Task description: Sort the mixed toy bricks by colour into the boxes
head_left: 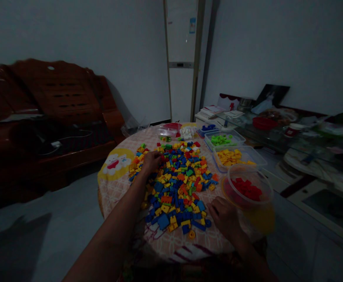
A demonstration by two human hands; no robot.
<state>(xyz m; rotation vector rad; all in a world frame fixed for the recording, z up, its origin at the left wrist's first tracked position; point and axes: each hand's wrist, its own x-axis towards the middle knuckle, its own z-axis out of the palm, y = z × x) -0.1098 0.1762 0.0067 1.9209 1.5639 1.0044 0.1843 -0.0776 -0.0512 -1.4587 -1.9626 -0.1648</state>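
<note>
A wide heap of small plastic bricks in blue, yellow, red, orange and green covers the round table. My left hand reaches to the heap's far left edge, fingers curled down onto the bricks; what it grips is hidden. My right hand rests on the cloth at the heap's near right, fingers bent, beside a round clear tub of red bricks.
Clear trays of yellow bricks, green bricks and blue bricks line the far right. A wooden sofa stands left, a cluttered glass table right, a tall white air-conditioner behind.
</note>
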